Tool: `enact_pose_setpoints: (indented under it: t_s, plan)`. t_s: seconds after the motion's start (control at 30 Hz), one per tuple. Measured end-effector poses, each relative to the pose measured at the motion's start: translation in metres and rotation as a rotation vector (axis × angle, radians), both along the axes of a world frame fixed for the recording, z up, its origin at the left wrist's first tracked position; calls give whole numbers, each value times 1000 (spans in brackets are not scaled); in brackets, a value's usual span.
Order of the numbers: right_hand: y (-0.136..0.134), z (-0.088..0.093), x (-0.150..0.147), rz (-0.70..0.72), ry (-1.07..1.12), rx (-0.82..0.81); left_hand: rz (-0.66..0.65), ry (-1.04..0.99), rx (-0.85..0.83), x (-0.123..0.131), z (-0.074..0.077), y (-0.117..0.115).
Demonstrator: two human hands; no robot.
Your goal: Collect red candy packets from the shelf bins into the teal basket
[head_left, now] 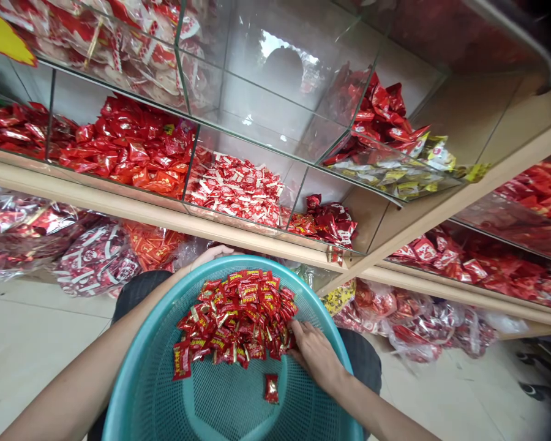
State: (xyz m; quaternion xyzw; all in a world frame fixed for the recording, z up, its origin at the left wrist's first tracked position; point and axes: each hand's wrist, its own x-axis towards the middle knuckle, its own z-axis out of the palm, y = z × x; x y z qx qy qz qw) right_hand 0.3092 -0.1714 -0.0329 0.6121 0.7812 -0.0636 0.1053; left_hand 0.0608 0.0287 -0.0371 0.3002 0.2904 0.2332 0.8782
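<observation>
Right hand point(314, 352), fingers loosely curled, is at 2 o'clock in the basket point(229, 401), touching candies point(241, 315) heaped toward 12; whether it grips any, I cannot tell. Left hand point(217, 252), its grip hidden, is behind the rim near 12. One loose candy point(271, 389) lies at the heap's 5 o'clock.

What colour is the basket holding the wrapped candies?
The mesh basket is teal, clearest in the head view.

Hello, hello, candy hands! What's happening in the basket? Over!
Right hand at pile's edge; left hand partly hidden behind basket's far rim. Red candies heaped, single candy apart. Nothing visibly blocking right hand.
</observation>
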Motion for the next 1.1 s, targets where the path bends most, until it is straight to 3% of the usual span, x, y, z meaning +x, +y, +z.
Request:
enact_pose_setpoints:
  t_s: [0.17, 0.43, 0.67, 0.83, 0.97, 1.1]
  plan:
    - [0, -3, 2, 95, 27, 4, 7, -4, -2, 0, 0, 1]
    - [-3, -6, -3, 277, -140, 59, -7, -23, 3, -1, 0, -1]
    - [4, -5, -2, 171, -122, 91, 2, -13, 14, 0, 1, 0]
    - [-5, 5, -8, 154, -121, 107, -12, -37, 25, -2, 3, -3]
    - [-23, 0, -21, 354, -76, 88, -13, -28, 19, -1, 3, -2]
    - [-34, -26, -30, 500, -80, 98, 16, 7, 0, 1, 1, 0]
